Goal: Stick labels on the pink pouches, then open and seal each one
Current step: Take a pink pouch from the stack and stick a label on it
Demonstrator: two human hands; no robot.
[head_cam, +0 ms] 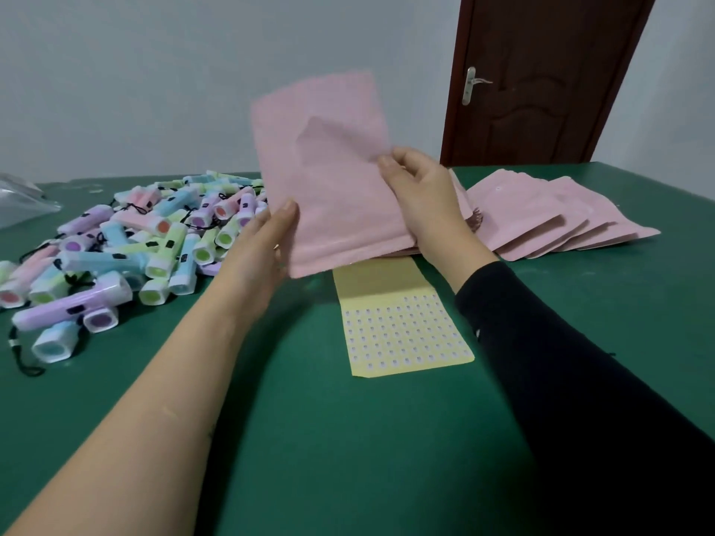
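— Pouch [329, 179] position?
— Upright above the table [348, 439] middle. The left hand [267, 241] grips its lower left edge, thumb in front. The right hand [421, 195] pinches the right edge.
— Room around it?
— Bare green surface nearest the person. Torches [147, 241] crowd the left, a fanned pouch stack [541, 218] the right, and the label sheet [402, 326] lies just below.
— Anything unclear?
— The pouch is blurred and hides the sheet's far end and the left fingers.

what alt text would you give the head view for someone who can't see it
The left hand and right hand hold a flat pink plastic pouch upright by its side edges above a green table. Beneath it lies a yellow sheet of small labels; a pile of pastel plastic torches sits left, a fanned stack of pink pouches right.
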